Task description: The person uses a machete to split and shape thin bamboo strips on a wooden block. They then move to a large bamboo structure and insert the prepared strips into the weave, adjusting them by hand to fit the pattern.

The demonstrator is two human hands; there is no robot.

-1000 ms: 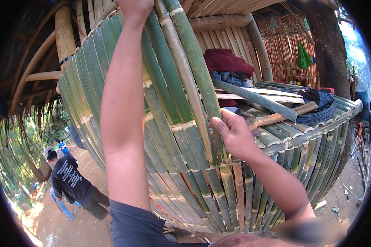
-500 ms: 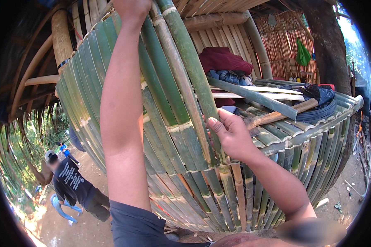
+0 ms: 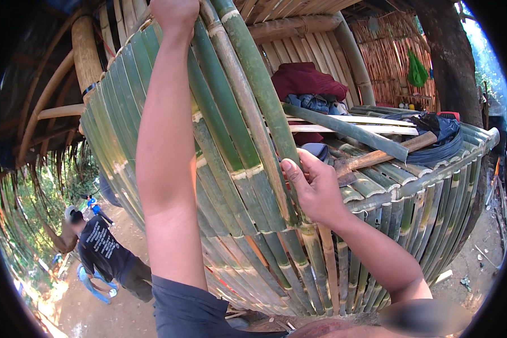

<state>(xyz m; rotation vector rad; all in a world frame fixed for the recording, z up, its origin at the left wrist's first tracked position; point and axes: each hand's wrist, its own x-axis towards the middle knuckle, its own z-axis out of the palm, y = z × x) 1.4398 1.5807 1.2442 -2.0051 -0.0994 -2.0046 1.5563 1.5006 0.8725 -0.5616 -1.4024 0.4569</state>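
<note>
Before me stands a wall of upright split-bamboo slats point(image 3: 130, 84), green with pale joints. A broad green bamboo slat point(image 3: 260, 84) runs down the wall's right edge, beside a thinner brownish strip point(image 3: 236, 79). My right hand point(image 3: 315, 188) is closed on the lower part of the green slat, thumb in front and fingers partly hidden behind it. High up, my left hand point(image 3: 176, 16) reaches to the top of the wall; the picture's upper edge and my wrist hide its fingers, so its grip does not show.
Right of the wall, a bamboo platform point(image 3: 397, 194) carries dark red cloth point(image 3: 307, 81), loose slats, a wooden-handled tool point(image 3: 386, 155) and coiled black tubing point(image 3: 434, 152). A tree trunk point(image 3: 448, 62) rises behind. At lower left, a person in a dark shirt point(image 3: 104, 245) stands near others.
Both hands keep almost the same places on the bamboo. The view has shifted slightly, and the people at lower left appear a little farther right.
</note>
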